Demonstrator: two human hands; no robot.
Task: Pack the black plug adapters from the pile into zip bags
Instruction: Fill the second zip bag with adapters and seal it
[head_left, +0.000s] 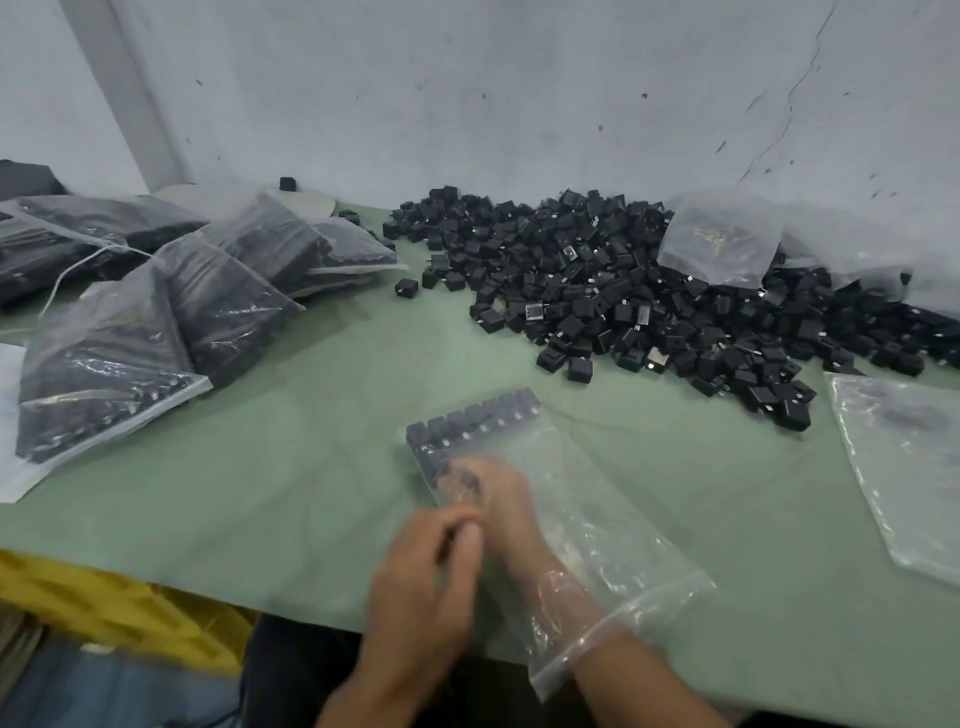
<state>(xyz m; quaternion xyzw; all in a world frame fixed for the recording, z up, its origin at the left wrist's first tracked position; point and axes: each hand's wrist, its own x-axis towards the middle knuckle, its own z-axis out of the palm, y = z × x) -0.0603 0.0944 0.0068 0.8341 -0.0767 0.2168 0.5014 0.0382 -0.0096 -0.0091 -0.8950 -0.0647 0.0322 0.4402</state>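
Note:
A clear zip bag (597, 493) lies on the green table in front of me, its mouth towards me. A row of black plug adapters (467, 415) lines its far end, and more run down its left side. My right hand (498, 504) is inside the bag up to the wrist. Its fingertips close around dark adapters at the left side, blurred by the plastic. My left hand (426, 577) is outside, fingers curled, pinching the bag's left edge beside the right hand. The pile of loose black adapters (649, 301) spreads across the back right.
Several filled zip bags (104, 364) are heaped at the left. Empty bags (904, 467) lie at the right, and another bag (722, 239) rests on the pile. A stray adapter (406, 287) sits mid-table. A yellow crate (104, 613) stands below the table's near edge.

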